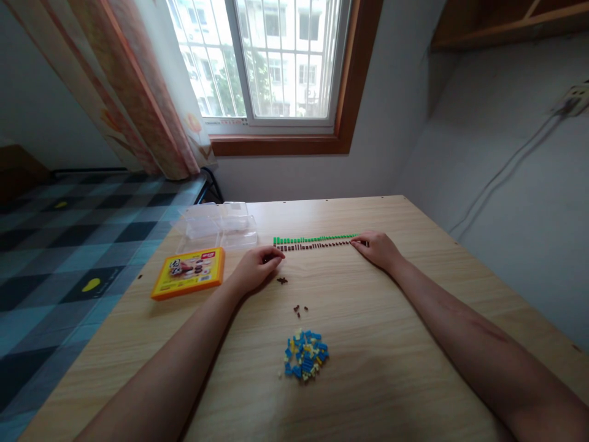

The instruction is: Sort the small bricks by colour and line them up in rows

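Observation:
A row of tiny green bricks [315, 238] lies across the far part of the wooden table [414, 368], with a row of tiny brown bricks [317, 246] right below it. My left hand [255, 267] rests at the left end of the brown row, fingers curled and pinched together at that end. My right hand [377, 248] rests at the right end of the rows, fingertips pressed against them. A few loose brown bricks [282, 280] lie near my left hand, and more brown bricks [300, 310] lie closer to me. A pile of blue and yellow bricks [305, 355] sits nearest me.
An orange box [189, 272] lies at the left of the table beside a clear plastic tray [216, 226]. A checkered bed cover [69, 245] is left of the table. A window, a curtain and grey walls stand behind and to the right.

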`<action>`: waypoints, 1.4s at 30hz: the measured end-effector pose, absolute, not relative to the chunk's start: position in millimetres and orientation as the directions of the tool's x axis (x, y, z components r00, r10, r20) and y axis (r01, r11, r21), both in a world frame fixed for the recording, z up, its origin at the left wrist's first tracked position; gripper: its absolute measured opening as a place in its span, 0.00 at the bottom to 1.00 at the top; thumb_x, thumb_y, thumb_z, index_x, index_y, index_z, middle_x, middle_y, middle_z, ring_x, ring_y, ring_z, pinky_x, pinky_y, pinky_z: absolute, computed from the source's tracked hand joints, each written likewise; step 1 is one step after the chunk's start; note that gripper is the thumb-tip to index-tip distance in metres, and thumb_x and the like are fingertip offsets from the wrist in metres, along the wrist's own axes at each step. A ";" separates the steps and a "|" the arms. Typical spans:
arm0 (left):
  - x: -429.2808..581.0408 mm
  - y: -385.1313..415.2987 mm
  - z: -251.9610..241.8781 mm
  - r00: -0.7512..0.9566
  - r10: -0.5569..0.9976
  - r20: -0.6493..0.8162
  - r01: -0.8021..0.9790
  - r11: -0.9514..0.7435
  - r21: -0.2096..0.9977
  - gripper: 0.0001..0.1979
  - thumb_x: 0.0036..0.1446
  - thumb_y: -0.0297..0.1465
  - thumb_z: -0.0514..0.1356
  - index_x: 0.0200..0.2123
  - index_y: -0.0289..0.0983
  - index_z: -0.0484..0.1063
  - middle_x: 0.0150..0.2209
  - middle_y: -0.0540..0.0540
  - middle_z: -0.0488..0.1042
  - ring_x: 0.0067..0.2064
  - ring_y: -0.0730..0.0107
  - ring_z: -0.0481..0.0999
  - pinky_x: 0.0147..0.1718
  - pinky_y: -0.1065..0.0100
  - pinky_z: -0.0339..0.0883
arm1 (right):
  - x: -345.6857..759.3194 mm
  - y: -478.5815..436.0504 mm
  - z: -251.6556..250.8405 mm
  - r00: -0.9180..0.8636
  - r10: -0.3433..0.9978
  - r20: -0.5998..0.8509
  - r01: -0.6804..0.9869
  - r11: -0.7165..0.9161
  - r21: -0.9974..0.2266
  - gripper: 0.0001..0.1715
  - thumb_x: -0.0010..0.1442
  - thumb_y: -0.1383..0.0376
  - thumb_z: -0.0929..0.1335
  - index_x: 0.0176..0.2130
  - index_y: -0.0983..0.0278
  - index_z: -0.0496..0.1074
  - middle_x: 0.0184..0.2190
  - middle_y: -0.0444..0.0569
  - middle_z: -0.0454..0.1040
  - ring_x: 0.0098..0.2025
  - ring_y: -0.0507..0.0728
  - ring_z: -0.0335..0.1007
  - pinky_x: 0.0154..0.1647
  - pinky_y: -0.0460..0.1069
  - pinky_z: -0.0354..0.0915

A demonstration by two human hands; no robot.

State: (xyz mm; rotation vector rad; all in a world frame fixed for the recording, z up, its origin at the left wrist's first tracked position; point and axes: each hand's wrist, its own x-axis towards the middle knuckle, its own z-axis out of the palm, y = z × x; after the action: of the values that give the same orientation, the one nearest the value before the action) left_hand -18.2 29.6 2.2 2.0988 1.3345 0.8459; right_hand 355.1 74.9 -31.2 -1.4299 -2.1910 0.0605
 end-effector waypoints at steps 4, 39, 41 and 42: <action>-18.3 29.4 1.3 0.326 0.915 0.236 0.599 -0.393 0.697 0.10 0.58 0.34 0.58 0.36 0.37 0.79 0.29 0.48 0.77 0.32 0.67 0.74 0.37 0.65 0.69 | 354.2 73.6 -29.5 -0.310 0.867 0.390 0.844 0.440 -0.306 0.12 0.65 0.61 0.68 0.40 0.61 0.83 0.37 0.49 0.83 0.39 0.59 0.77 0.41 0.50 0.67; -28.8 25.8 20.3 0.655 0.755 0.035 0.552 -0.510 0.660 0.11 0.48 0.33 0.67 0.37 0.41 0.82 0.44 0.44 0.75 0.46 0.61 0.75 0.49 0.62 0.69 | 337.7 49.8 -25.7 -0.320 0.812 0.488 0.813 0.500 -0.299 0.17 0.67 0.60 0.64 0.39 0.63 0.81 0.34 0.51 0.81 0.35 0.57 0.75 0.38 0.50 0.65; -28.6 26.3 18.8 0.652 0.757 0.045 0.545 -0.509 0.667 0.10 0.49 0.33 0.67 0.36 0.40 0.82 0.43 0.43 0.75 0.45 0.61 0.75 0.49 0.62 0.69 | 330.8 44.0 -24.7 -0.402 0.785 0.471 0.780 0.563 -0.272 0.17 0.67 0.61 0.64 0.38 0.63 0.81 0.33 0.50 0.81 0.34 0.56 0.74 0.38 0.49 0.64; -28.8 26.8 18.1 0.650 0.758 0.049 0.541 -0.507 0.671 0.09 0.49 0.33 0.67 0.36 0.40 0.83 0.42 0.43 0.75 0.45 0.61 0.76 0.49 0.62 0.69 | 328.1 41.9 -24.3 -0.441 0.773 0.457 0.763 0.591 -0.262 0.17 0.67 0.61 0.64 0.37 0.62 0.81 0.32 0.50 0.80 0.33 0.56 0.73 0.37 0.49 0.64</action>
State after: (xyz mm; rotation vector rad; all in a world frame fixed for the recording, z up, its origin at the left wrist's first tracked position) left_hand -28.8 26.8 18.1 2.2396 1.0041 0.4498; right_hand 328.1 41.9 -24.3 -1.2167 -2.2834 0.0234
